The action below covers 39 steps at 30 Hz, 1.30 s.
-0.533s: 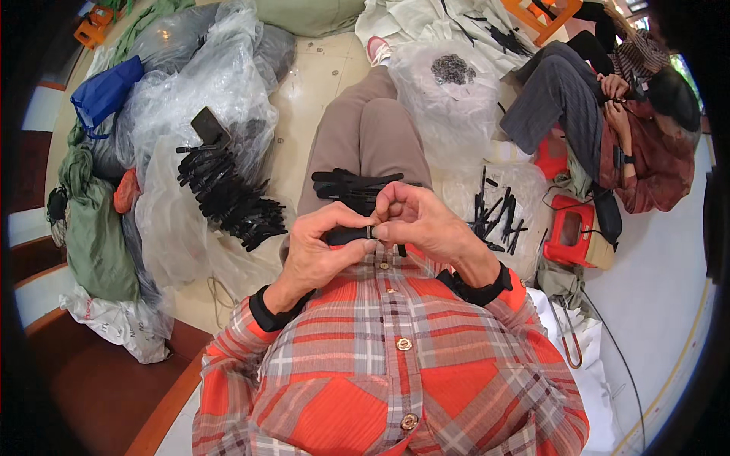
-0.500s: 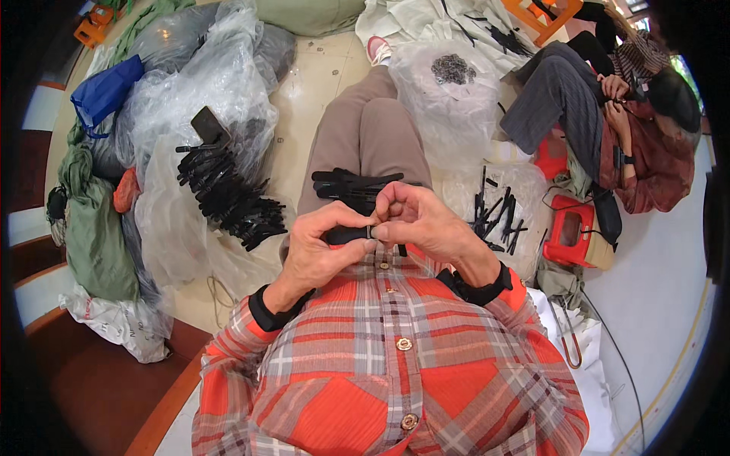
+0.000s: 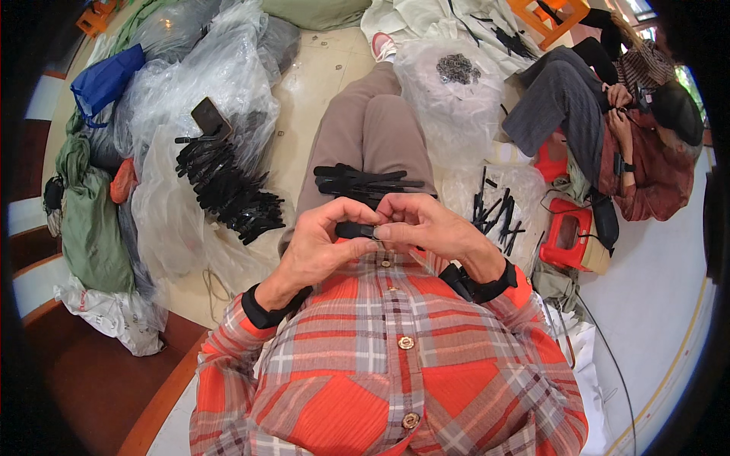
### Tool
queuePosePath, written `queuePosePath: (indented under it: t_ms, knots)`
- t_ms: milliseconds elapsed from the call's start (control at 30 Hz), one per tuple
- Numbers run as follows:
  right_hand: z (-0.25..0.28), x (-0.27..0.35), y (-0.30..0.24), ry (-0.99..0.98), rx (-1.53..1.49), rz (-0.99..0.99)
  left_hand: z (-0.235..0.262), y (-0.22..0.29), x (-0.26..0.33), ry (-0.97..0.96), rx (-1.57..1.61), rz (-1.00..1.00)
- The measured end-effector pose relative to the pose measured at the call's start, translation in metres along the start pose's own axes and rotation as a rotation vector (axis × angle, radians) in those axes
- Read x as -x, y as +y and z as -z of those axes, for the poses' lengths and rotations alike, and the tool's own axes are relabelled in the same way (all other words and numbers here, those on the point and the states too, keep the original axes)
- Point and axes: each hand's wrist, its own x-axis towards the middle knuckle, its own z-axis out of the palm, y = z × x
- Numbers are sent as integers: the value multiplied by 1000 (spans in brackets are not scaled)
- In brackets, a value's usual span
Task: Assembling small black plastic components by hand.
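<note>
My left hand (image 3: 323,243) and my right hand (image 3: 426,228) meet in front of my chest, both pinching one small black clip (image 3: 356,230) with a metal piece at its right end. The fingers of both hands curl around it. Just beyond my hands, a short stack of black clips (image 3: 365,182) rests on my thigh. A long row of the same black clips (image 3: 224,190) lies on clear plastic sheeting to my left. More loose black clips (image 3: 494,209) lie on plastic to my right.
A clear bag of small dark metal parts (image 3: 456,70) sits ahead on the right. Another person (image 3: 608,121) sits at the right beside red stools (image 3: 566,235). A blue bag (image 3: 106,80) and green sacks (image 3: 87,220) line the left.
</note>
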Motion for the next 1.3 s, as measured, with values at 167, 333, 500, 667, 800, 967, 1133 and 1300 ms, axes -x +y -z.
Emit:
queuePosePath:
  t_ms: [167,333,500,667,800,967,1133,1300]
  knots:
    - [-3,-6,12,132,230,178,-4,13,7,20,-81,30]
    - [-8,1,5,204,434,213,1,8,5,17,140,314]
    - [1,4,4,182,184,148,4,-2,3,81,207,242]
    - [-2,-5,4,227,420,189,-1,5,3,171,-94,177]
    - [-29,-22,6,413,605,313,1,-2,16,326,-698,-188]
    - [-46,-62,21,561,695,498,27,-11,14,518,-774,-275]
    - [-40,-84,-4,407,678,302,125,-18,3,409,-88,186]
    - [13,-56,-11,673,560,116,282,-30,-31,672,-17,166]
